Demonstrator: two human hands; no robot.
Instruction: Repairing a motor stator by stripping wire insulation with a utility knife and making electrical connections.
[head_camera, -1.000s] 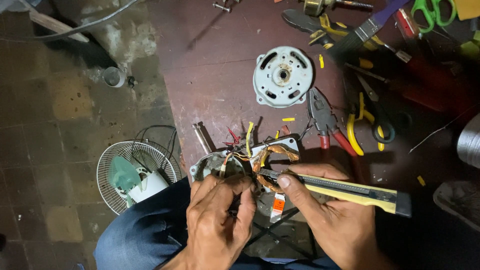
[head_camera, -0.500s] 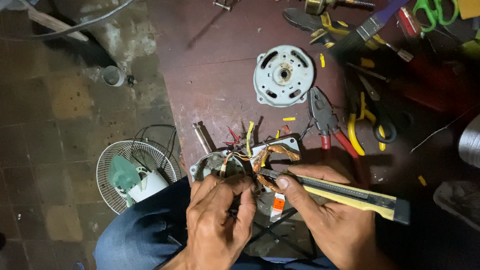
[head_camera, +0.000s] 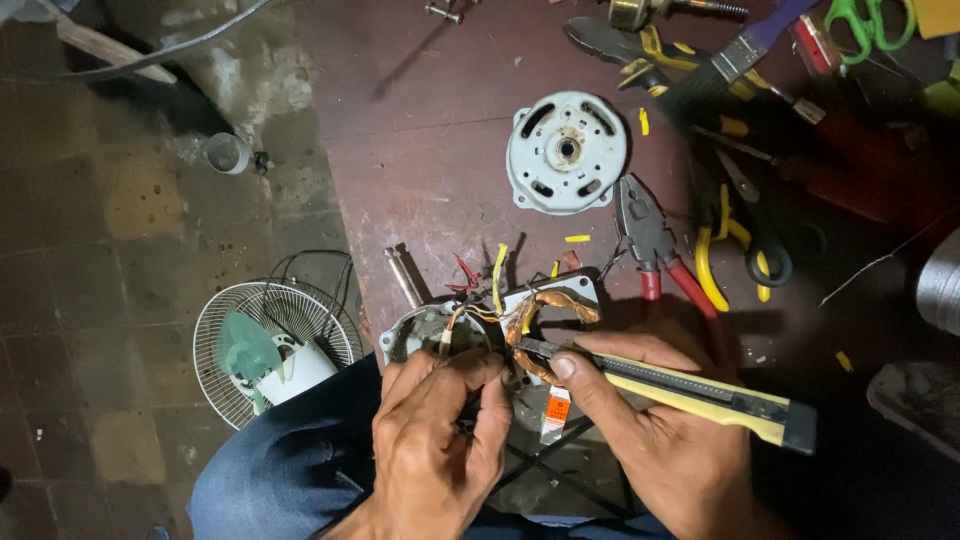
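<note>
Lower centre of the frame: your right hand is clamped on a yellow knife, long axis running lower right to upper left, blade tip pointing at the copper coil of the motor. Your left hand pinches the motor's wires with fingertips together. A grey end cover lies above; red pliers lie right of the motor; a small fan stands at left.

Motor stator lower half hidden under both hands; green scissors cut off top right, probably scissors.
</note>
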